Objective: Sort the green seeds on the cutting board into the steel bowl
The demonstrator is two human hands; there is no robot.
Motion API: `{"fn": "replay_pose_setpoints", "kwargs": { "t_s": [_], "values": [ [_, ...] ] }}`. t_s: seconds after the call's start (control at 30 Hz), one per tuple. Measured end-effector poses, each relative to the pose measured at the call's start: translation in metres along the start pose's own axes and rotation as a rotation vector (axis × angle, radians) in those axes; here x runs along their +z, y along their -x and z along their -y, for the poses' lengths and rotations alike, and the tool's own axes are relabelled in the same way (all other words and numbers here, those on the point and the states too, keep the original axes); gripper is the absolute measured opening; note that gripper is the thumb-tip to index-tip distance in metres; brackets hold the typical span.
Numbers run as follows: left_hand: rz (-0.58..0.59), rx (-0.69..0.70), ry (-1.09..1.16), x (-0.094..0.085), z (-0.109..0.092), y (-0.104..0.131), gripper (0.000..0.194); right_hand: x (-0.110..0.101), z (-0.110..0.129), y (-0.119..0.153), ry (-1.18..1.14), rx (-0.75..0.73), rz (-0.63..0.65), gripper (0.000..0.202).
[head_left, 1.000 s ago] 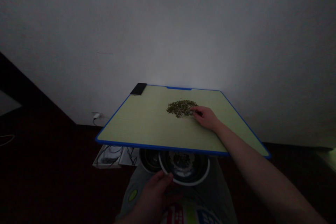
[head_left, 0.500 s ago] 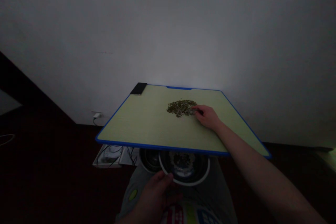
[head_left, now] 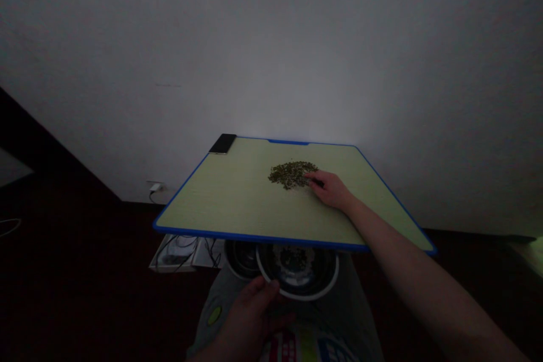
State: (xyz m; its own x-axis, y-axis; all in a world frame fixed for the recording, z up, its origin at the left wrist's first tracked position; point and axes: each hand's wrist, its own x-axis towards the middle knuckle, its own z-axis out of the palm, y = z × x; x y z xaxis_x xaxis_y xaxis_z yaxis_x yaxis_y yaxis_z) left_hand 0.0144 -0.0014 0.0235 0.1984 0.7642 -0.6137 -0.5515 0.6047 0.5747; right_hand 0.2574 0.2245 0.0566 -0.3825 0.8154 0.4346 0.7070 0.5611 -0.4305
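Observation:
A spread of small greenish-brown seeds or beans [head_left: 289,174] lies on a pale yellow-green tabletop with a blue rim [head_left: 229,198]. My right hand [head_left: 328,188] is at the right side of this spread, its fingers curled and the thumb and forefinger close together among the grains. Whatever is between those fingertips is too small to make out. Below the table's near edge, my left hand [head_left: 254,308] grips the rim of a metal bowl [head_left: 307,297] on my lap. Dark bits and some paler material lie in that bowl, partly hidden by the tabletop.
A second metal bowl [head_left: 237,263] stands left of the first, partly covered by it. A black phone or tablet [head_left: 223,143] lies at the table's far left corner. White boxes with cables [head_left: 176,254] sit below on the floor. A plug [head_left: 155,186] is in the wall.
My right hand has shifted slightly left, further into the seeds. My left hand and the bowl stay in place.

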Motion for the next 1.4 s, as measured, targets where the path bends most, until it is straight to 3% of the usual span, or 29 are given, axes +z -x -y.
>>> {"fn": "replay_pose_setpoints", "kwargs": {
  "t_s": [0.6,1.07,1.4],
  "values": [
    [-0.011,0.008,-0.024,0.0024,-0.0018,0.0009,0.025,-0.0012,0.0005,0.0006,-0.02,0.035,-0.007,0.033],
    [0.05,0.01,-0.039,-0.0023,0.0007,-0.0015,0.016,0.0004,0.0003,0.0005,-0.01,0.0,-0.004,0.033],
    [0.001,0.005,-0.042,-0.0001,-0.0004,0.0003,0.019,0.003,-0.0011,-0.0012,0.028,-0.035,0.009,0.034]
  ]
}}
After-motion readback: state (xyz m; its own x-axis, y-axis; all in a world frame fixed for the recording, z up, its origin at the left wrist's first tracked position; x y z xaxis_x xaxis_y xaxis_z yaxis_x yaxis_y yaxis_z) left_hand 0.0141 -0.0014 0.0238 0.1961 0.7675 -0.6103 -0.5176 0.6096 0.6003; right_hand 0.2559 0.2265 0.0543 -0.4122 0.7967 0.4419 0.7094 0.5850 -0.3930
